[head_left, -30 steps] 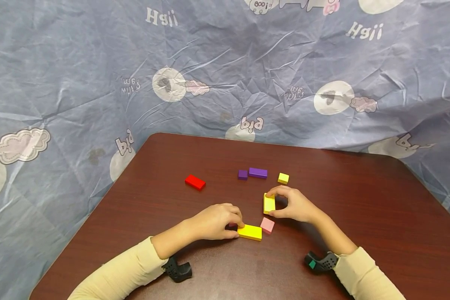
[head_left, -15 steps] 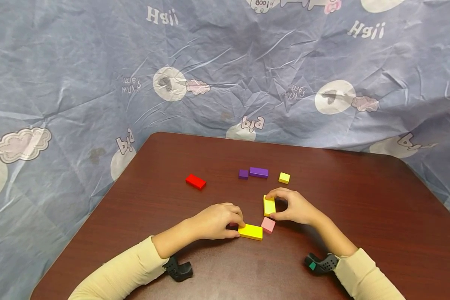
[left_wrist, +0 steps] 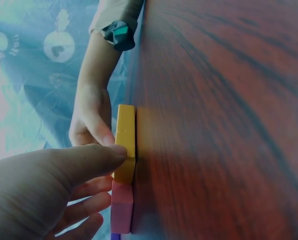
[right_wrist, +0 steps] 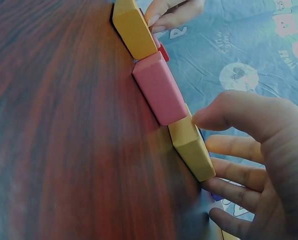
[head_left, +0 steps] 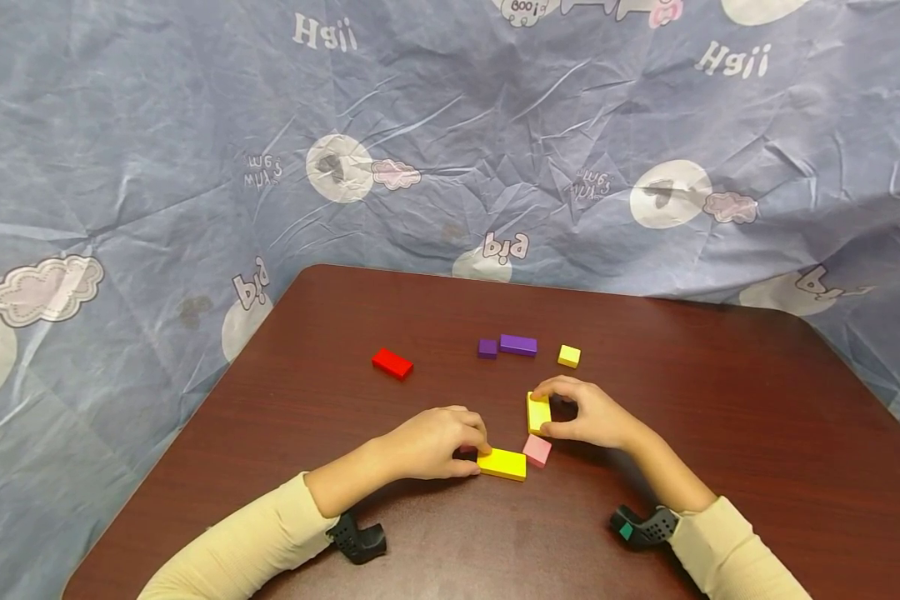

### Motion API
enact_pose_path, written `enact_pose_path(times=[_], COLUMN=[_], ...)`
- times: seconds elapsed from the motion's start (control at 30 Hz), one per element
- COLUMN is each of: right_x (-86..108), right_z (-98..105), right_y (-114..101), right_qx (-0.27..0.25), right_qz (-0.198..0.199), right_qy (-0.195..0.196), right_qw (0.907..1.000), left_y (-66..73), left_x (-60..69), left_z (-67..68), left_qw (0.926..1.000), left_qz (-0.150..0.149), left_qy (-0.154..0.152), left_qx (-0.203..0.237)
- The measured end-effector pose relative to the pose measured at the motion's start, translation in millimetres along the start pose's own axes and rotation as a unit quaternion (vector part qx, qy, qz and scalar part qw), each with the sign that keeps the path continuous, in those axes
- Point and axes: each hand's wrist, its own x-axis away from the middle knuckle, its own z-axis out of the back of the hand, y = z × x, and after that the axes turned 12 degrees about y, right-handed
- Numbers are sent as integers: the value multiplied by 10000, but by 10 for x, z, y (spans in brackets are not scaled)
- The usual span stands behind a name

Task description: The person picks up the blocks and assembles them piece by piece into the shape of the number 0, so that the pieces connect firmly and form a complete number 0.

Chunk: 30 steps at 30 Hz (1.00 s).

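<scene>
My left hand point(head_left: 435, 444) pinches the left end of a long yellow block point(head_left: 504, 464) between thumb and fingers, flat on the table. A pink block point(head_left: 537, 450) lies at that block's right end. Just beyond it, my right hand point(head_left: 591, 414) pinches a second yellow block point(head_left: 538, 414) by its two ends. In the right wrist view, the pink block point(right_wrist: 160, 89) sits between both yellow blocks, touching or nearly touching each. Another pink block point(left_wrist: 122, 207) shows below my left thumb in the left wrist view; in the head view my left hand mostly hides it.
Farther back on the brown table point(head_left: 682, 358) lie a red block point(head_left: 393, 364), a small dark purple block point(head_left: 487, 349), a longer purple block point(head_left: 518, 345) and a small yellow block point(head_left: 569, 357). A printed blue-grey cloth point(head_left: 450, 125) hangs behind the table.
My right hand's yellow block has slid slightly toward me, closing the gap to the pink block. My left hand and its yellow block have stayed nearly still.
</scene>
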Motion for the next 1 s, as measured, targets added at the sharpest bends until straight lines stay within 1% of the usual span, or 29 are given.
enact_pose_path(times=[0.27, 0.5, 0.63, 0.73, 0.8, 1.0], right_x=[-9, -21, -26, -4, 35, 189], right_z=[-3, 9, 30, 56, 60, -19], right_y=[-13, -30, -52, -99, -141, -282], right_qx=[-125, -226, -125, -4, 115, 535], right_qz=[52, -18, 98, 178, 220, 465], right_qy=[-56, -166, 12, 266, 383, 516], right_qw=[9999, 9996, 9999, 9995, 9990, 9962], left_y=[-10, -10, -9, -9, -5, -12], left_x=[16, 30, 35, 29, 21, 7], left_z=[5, 11, 9, 2, 3, 4], left_qw=[10000, 10000, 10000, 10000, 10000, 9999], left_qz=[-24, 10, 30, 17, -27, -111], left_qy=[41, 42, 10, 14, 35, 90], left_qx=[-10, -7, -6, 13, 25, -5])
